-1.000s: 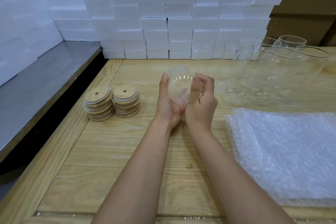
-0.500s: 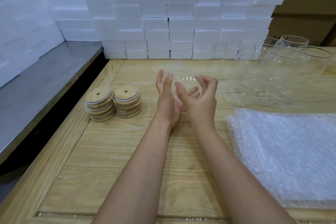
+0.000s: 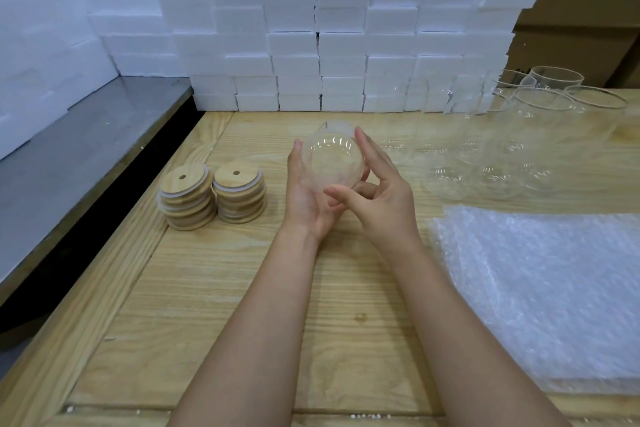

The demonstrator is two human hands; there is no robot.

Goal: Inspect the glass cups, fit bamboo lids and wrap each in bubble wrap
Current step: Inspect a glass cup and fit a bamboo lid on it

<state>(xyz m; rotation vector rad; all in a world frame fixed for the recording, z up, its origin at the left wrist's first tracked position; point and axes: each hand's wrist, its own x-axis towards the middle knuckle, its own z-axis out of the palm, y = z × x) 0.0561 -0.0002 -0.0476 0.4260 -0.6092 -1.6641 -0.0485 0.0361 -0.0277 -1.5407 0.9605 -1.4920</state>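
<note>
The glass cup [image 3: 332, 163] sits between your two hands, lifted off the table [image 3: 242, 288] and tipped so that one round end faces you. Your left grip [image 3: 306, 194] cradles its left wall and underside, thumb up along the side, fingers curled beneath the glass. Your right grip [image 3: 381, 198] closes on the other side: one finger lies up the right wall, the thumb touches the near lower edge, and the rest tuck under. Both grips are holding the cup.

To your left, well apart from the cup, two stacks of bamboo lids [image 3: 187, 198] stand side by side near the table's left edge, beyond which a grey shelf [image 3: 86, 149] runs lower. To your right, more glass cups [image 3: 519, 135] stand in a cluster, and nearer you a pile of bubble wrap [image 3: 540, 288] covers that side. White foam blocks [image 3: 343, 45] wall off the back. Bare wood lies under and in front of your forearms.
</note>
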